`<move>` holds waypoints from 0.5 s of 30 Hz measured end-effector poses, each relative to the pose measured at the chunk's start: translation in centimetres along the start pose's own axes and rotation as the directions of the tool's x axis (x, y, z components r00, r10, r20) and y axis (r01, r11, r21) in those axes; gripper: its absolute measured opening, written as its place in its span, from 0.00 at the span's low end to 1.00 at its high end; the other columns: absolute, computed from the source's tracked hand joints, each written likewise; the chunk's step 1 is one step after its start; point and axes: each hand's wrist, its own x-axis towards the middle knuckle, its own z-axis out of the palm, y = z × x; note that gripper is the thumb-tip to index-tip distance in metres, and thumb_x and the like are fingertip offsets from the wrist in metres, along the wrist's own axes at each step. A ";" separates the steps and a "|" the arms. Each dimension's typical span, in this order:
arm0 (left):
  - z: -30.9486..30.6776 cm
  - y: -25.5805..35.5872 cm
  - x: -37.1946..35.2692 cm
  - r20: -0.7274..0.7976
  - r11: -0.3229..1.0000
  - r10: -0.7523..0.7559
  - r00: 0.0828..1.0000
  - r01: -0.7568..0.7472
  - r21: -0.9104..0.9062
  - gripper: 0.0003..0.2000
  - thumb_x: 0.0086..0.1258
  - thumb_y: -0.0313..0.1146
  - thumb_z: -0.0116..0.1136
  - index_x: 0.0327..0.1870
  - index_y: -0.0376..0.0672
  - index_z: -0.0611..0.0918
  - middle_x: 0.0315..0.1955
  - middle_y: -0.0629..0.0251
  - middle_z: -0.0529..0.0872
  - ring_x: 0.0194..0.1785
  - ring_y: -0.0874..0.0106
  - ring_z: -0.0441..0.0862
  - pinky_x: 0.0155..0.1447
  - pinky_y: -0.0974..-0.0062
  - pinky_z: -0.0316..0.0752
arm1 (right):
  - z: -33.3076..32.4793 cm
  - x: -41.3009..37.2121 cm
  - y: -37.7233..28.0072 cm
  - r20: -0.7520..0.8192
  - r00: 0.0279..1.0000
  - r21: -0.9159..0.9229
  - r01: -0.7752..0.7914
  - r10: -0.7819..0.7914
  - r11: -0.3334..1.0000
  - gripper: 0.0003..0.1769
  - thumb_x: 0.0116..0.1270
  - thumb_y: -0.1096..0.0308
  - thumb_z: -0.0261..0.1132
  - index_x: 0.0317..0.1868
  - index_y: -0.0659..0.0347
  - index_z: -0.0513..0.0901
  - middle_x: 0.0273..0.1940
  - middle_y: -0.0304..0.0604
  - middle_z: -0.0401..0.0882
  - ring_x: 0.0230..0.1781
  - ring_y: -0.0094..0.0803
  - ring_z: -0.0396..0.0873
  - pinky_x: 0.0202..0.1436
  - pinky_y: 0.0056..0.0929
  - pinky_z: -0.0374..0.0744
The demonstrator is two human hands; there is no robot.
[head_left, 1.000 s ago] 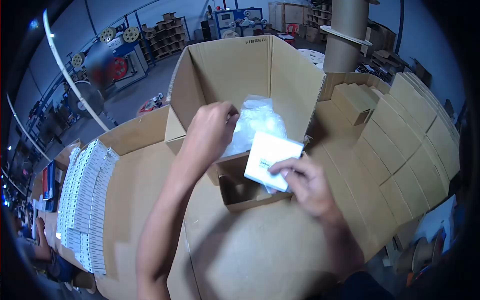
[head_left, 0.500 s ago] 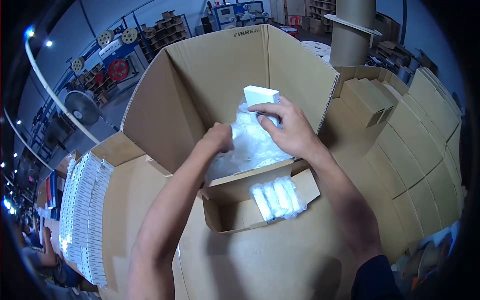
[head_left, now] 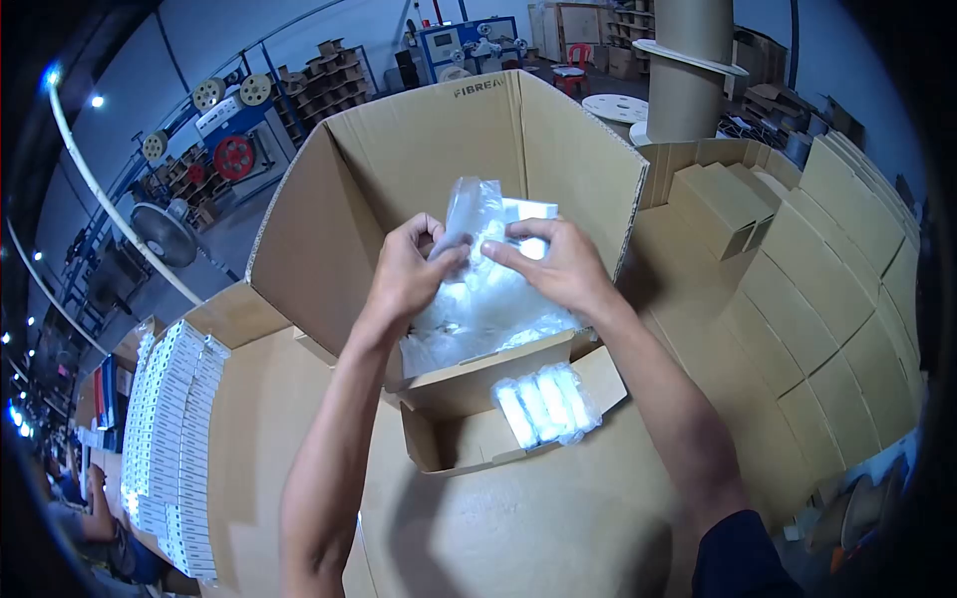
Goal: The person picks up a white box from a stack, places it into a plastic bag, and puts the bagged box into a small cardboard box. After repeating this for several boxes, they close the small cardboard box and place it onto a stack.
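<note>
My left hand (head_left: 407,267) pinches a clear bubble-wrap bag (head_left: 477,204) between thumb and fingers, and the bag stands up above the fingertips. Just to its right, my right hand (head_left: 560,267) has its fingers curled around a small white box (head_left: 531,209), partly hidden behind the fingers and plastic. Both hands are over a large open carton (head_left: 429,130), where more clear bubble wrap (head_left: 459,329) is heaped. Below it, a smaller open cardboard box (head_left: 464,460) has several bubble-wrapped white boxes (head_left: 546,407) resting across its right end.
Tall stacks of white boxes (head_left: 169,439) stand at the left of the cardboard-covered table (head_left: 518,538). Folded cardboard sheets (head_left: 837,309) lean at the right, near a closed brown carton (head_left: 723,204). A fan (head_left: 164,237) and machinery are behind. Another person's arm (head_left: 98,498) shows far left.
My left hand has risen from the bubble-wrap heap, lifting a bag up beside the right hand. The white box in the right hand has come lower, behind the plastic.
</note>
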 end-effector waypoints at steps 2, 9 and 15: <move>0.8 1.7 -1.8 -0.055 0.998 0.046 0.997 -0.049 -0.039 0.11 0.70 0.27 0.72 0.41 0.40 0.78 0.35 0.68 0.84 0.39 0.79 0.82 0.46 0.79 0.78 | 0.6 -0.1 -0.1 -0.031 0.999 0.085 -0.014 0.017 0.996 0.21 0.66 0.53 0.76 0.46 0.64 0.92 0.45 0.58 0.86 0.46 0.51 0.86 0.56 0.42 0.81; -1.1 5.7 -8.6 -0.159 0.816 0.047 0.986 -0.130 -0.564 0.18 0.72 0.18 0.66 0.51 0.43 0.69 0.41 0.65 0.83 0.47 0.75 0.84 0.48 0.79 0.82 | -1.6 -5.7 -6.2 -0.036 0.996 0.103 0.088 -0.084 0.991 0.15 0.69 0.61 0.75 0.38 0.67 0.89 0.34 0.50 0.75 0.32 0.42 0.76 0.40 0.40 0.74; -0.2 6.9 -18.2 -0.314 0.637 0.038 0.949 -0.265 -0.724 0.28 0.73 0.19 0.63 0.71 0.38 0.65 0.59 0.54 0.78 0.63 0.68 0.79 0.69 0.69 0.78 | -1.5 -14.7 -9.6 -0.209 0.971 0.259 0.173 -0.119 0.950 0.14 0.69 0.61 0.75 0.43 0.66 0.90 0.44 0.50 0.84 0.44 0.42 0.85 0.51 0.35 0.80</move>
